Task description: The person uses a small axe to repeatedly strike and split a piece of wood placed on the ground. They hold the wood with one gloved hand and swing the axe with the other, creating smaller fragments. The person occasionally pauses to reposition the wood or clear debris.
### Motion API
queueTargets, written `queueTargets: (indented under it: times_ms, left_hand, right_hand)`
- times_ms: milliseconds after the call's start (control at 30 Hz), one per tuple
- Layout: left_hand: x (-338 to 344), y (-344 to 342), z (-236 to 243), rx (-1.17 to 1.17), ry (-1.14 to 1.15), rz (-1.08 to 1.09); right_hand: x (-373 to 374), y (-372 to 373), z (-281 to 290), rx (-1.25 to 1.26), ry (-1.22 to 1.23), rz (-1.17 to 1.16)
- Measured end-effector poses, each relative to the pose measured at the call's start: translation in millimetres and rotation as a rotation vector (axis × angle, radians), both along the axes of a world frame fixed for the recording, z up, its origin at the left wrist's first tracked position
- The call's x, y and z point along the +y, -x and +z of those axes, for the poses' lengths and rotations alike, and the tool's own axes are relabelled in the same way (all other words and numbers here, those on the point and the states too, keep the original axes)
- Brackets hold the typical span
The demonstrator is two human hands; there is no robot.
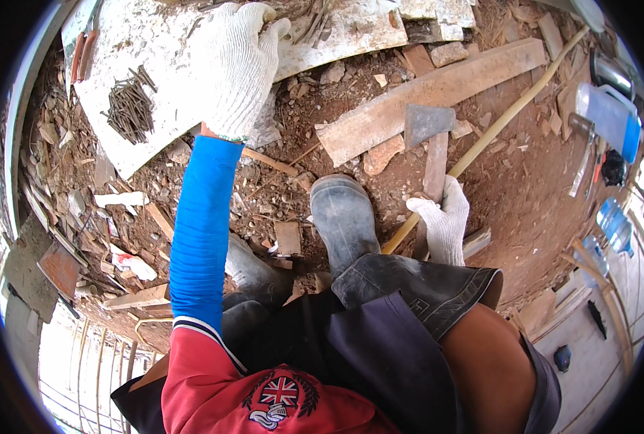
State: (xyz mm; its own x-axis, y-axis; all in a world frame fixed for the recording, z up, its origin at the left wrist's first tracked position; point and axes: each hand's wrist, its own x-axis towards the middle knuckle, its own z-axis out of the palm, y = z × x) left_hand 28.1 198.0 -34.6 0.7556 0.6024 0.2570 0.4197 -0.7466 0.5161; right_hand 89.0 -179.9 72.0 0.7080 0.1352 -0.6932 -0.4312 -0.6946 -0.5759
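Note:
In a white knit glove, my left hand (236,69) is over the pale, stained sheet (170,43), its fingers curled together; anything in them is hidden. Several thin, dark rods (313,23) lie just right of its fingers. To its left on the sheet is a heap of brown nails (129,107). My right hand (443,220), gloved too, is closed around the wooden handle of a hatchet (429,124). The hatchet's grey head points away from me, near a thick wooden plank (430,98).
A long bamboo pole (506,116) slants across the dirt on the right. My grey rubber boots (344,217) stand among stones and wood scraps. Red-handled pliers (83,56) lie at the far left. A clear and blue jug (608,119) and other tools sit at far right.

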Motion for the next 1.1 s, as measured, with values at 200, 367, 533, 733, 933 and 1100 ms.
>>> queueTargets:
  times_ms: [200, 367, 533, 733, 933, 1100]
  left_hand:
    - [9.6, -1.0, -2.5, -0.101, -0.103, -0.011]
    - [1.0, 0.6, 28.0, -0.134, 0.244, 0.171]
    - [-1.9, 11.6, 42.9, -0.470, 1.271, 0.227]
    - [-10.2, 24.6, 31.3, -0.790, 1.777, 0.195]
    - [-11.6, 27.2, 25.1, -0.819, 1.947, -0.151]
    - [-41.9, 18.4, 43.2, -0.688, 1.746, -0.080]
  right_hand:
    - [-2.4, 0.7, -2.6, -0.010, 0.017, 0.055]
    - [-6.6, 6.3, -7.2, 0.016, -0.044, -0.016]
    - [-8.1, 5.7, -2.1, 0.013, -0.008, -0.001]
    - [-6.5, 5.5, -5.8, -0.003, -0.018, 0.025]
    - [-4.6, 7.9, -6.5, 0.009, -0.066, -0.017]
    - [-5.2, 9.3, -3.7, 0.046, -0.048, -0.047]
